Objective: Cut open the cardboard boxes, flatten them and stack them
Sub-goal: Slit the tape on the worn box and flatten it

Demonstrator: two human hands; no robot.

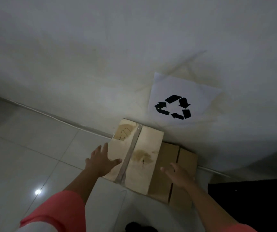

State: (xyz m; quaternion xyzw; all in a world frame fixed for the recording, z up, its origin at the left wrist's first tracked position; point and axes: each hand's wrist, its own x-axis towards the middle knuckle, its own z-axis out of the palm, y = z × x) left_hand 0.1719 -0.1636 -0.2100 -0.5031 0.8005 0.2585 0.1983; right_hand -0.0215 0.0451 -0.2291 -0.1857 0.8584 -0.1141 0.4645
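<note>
Our left hand lies spread wide, fingers splayed, over the left edge of the pale box, and it holds nothing. Our right hand is open too, fingers loosely apart, over the brown cardboard; whether it presses down or only hovers we cannot tell.

The pale box sits on the floor against the wall. A strip of tape runs down its top seam, and it looks unbroken from here, though the light is dim. The brown cardboard lies just beside it on the right, partly under its edge, low and creased, so we judge it to be flattened pieces already stacked.

A sheet with a recycling sign is stuck on the wall just above the pile, which marks this as the stacking spot.

As we read it, the task is partly done: some cardboard is flat and stacked, while the pale box appears to keep its shape and would need cutting and flattening. No knife is in view.
</note>
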